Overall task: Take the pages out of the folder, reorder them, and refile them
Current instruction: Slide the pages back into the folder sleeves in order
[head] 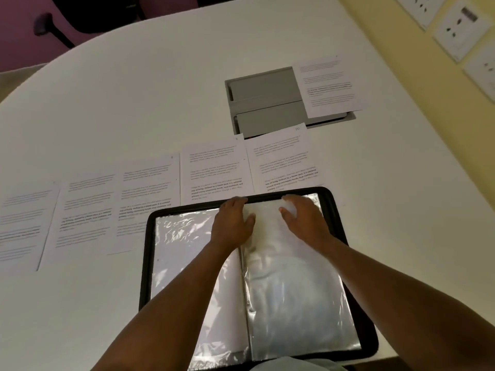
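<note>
A black folder (146, 263) lies open on the white table in front of me, its clear plastic sleeves showing. My left hand (233, 223) rests flat at the top of the spine, fingers over the folder's upper rim and thumb on the right-hand sleeve (294, 290). My right hand (305, 220) lies on the top of that same sleeve, fingers stretched out, the tips blurred under shiny plastic. The left sleeve (184, 236) looks crinkled with a white sheet behind it. Several printed pages (214, 167) lie in a row beyond the folder, running left to the page (21, 223) at the table's edge.
A grey recessed cable box (265, 103) sits in the table behind the row, with one more printed page (329, 87) lying partly over its right side. Wall sockets (460, 25) line the yellow wall at right. A dark chair (53, 25) stands beyond the far edge.
</note>
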Available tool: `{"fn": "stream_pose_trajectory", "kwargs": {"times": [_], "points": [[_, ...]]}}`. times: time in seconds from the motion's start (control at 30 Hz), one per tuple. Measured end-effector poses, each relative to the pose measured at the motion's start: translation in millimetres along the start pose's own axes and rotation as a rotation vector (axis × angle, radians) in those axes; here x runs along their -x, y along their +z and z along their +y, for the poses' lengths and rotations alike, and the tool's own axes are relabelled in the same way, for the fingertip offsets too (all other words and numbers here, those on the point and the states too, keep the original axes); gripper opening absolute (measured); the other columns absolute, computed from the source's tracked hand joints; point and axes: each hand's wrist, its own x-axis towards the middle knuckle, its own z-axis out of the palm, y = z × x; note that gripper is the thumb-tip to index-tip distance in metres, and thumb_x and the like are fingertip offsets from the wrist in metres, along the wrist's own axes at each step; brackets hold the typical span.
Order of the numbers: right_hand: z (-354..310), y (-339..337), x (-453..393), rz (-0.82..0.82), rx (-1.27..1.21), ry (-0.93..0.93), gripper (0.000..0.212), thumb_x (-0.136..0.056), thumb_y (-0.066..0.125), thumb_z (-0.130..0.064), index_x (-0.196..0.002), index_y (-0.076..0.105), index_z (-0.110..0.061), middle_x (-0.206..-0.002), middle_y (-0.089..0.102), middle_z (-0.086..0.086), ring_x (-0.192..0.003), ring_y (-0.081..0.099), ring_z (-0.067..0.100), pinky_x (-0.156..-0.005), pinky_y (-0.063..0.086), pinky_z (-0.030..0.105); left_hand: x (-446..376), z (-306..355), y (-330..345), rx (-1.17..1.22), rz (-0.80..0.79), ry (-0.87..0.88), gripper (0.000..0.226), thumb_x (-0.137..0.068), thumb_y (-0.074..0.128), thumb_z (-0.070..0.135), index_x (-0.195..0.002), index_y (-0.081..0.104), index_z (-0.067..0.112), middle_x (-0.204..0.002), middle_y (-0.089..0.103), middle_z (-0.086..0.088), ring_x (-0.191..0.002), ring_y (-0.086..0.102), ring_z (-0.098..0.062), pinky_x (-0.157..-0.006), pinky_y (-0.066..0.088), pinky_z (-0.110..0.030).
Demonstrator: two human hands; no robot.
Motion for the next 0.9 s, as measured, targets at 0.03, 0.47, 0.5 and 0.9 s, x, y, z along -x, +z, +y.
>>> {"fn": "stream_pose_trajectory", "kwargs": {"times": [0.03, 0.47, 0.5, 0.9], "points": [[4, -6, -9, 0.012, -0.01, 0.013, 0.037, -0.09, 0.066, -0.029, -0.121, 0.064, -0.009, -0.118, 0.067, 0.008, -0.114, 0.059, 0.024, -0.1, 0.044, 0.033, -9, 9, 0, 0.025, 0.004, -0.005, 0.053, -0.092, 0.059, 0.034, -0.139, 0.046, 0.012, -0.141, 0.048, -0.009, -0.13, 0.042, -0.026, -0.106, 0.036, -0.038], [58, -107, -168, 0.18, -0.084, 0.27, 0.038, -0.095, 0.06, -0.03, -0.128, 0.057, -0.012, -0.13, 0.061, 0.006, -0.119, 0.056, 0.021, -0.097, 0.042, 0.025, -176, 126, 11, 0.223, -0.046, -0.022, 0.053, -0.093, 0.059, 0.032, -0.14, 0.045, 0.012, -0.144, 0.045, -0.009, -0.132, 0.043, -0.026, -0.11, 0.035, -0.036], [64, -112, -181, 0.194, -0.088, 0.292, 0.038, -0.094, 0.06, -0.03, -0.128, 0.058, -0.011, -0.129, 0.061, 0.006, -0.118, 0.056, 0.021, -0.096, 0.041, 0.024, -192, 134, 13, 0.23, -0.045, -0.017, 0.053, -0.093, 0.06, 0.031, -0.14, 0.045, 0.011, -0.142, 0.047, -0.01, -0.131, 0.044, -0.026, -0.108, 0.037, -0.036], [133, -142, -318, 0.302, 0.029, 0.38, 0.043, -0.091, 0.065, -0.03, -0.127, 0.056, -0.009, -0.129, 0.057, 0.01, -0.12, 0.053, 0.023, -0.097, 0.04, 0.025, -366, 199, 47, 0.375, -0.012, -0.131, 0.073, -0.078, 0.071, 0.044, -0.135, 0.046, 0.006, -0.133, 0.052, -0.013, -0.119, 0.053, -0.028, -0.1, 0.048, -0.043]]}}
